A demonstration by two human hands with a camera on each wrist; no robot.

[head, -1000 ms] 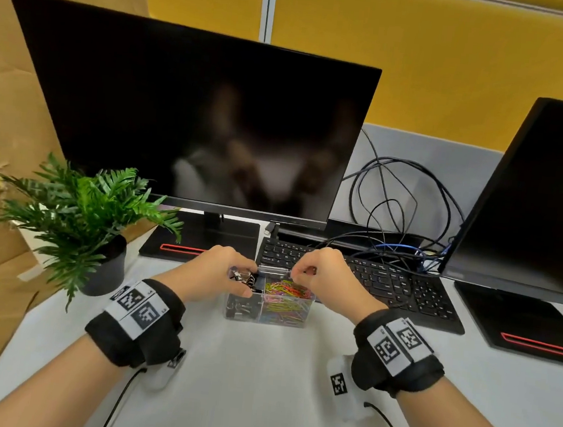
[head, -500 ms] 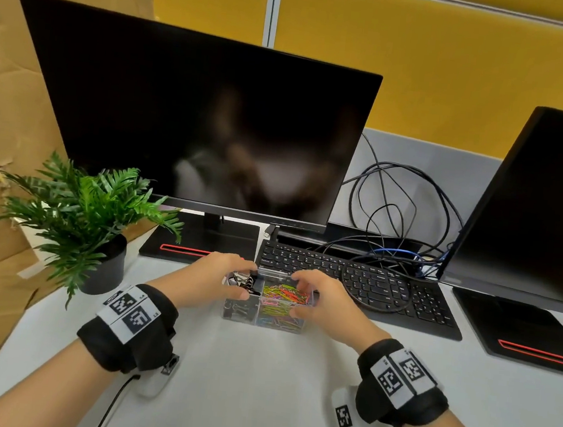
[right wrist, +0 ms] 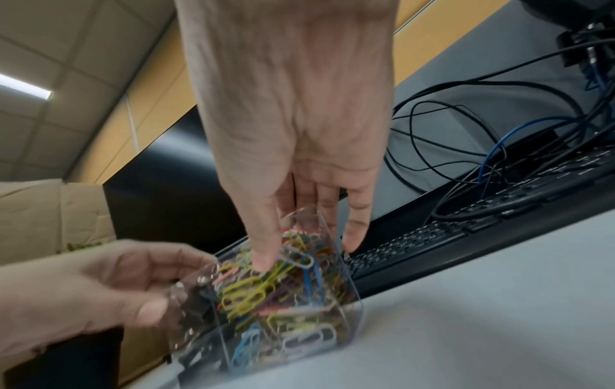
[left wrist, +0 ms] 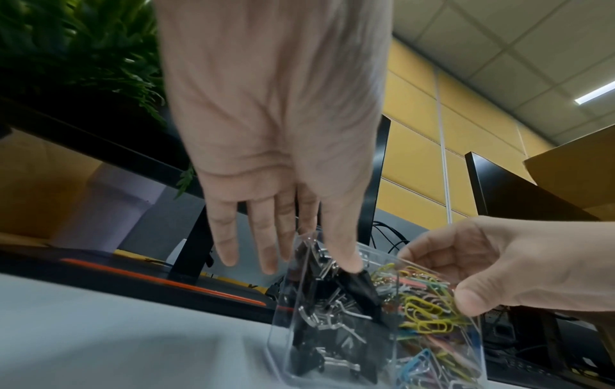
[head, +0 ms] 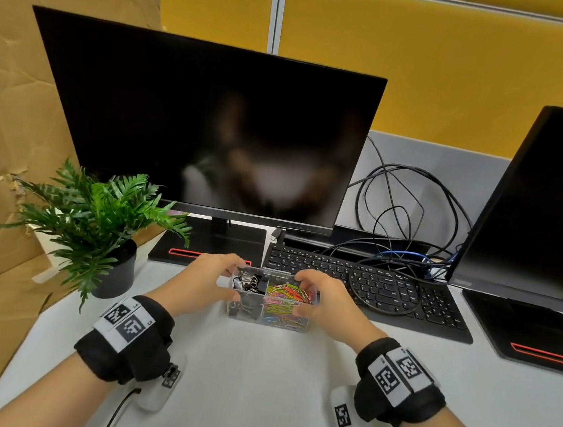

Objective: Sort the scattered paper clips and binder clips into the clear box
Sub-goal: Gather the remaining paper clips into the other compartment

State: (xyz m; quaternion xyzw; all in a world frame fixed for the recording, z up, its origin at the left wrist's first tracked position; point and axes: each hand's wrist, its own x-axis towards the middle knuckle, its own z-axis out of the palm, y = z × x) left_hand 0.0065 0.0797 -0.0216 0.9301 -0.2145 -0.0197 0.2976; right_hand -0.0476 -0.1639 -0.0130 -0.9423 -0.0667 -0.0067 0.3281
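The clear box (head: 252,315) stands on the white desk just in front of the keyboard. Its left compartment holds black binder clips (head: 252,283), its right one coloured paper clips (head: 288,295). My left hand (head: 229,280) grips the box's left end, thumb on the near wall and fingers over the far rim. My right hand (head: 306,296) grips the right end the same way. The left wrist view shows my left hand (left wrist: 309,263) on the box (left wrist: 283,342) by the binder clips (left wrist: 332,302). The right wrist view shows my right hand (right wrist: 306,250) at the paper clips (right wrist: 259,292).
A black keyboard (head: 386,289) with a loop of cables (head: 389,223) lies right behind the box. A potted fern (head: 100,227) stands at the left by cardboard (head: 11,153). One monitor (head: 205,130) is behind, a second monitor (head: 541,211) at the right.
Both hands have come down from the box's top rim and now grip its two ends. The right hand has left the paper clip compartment's opening.
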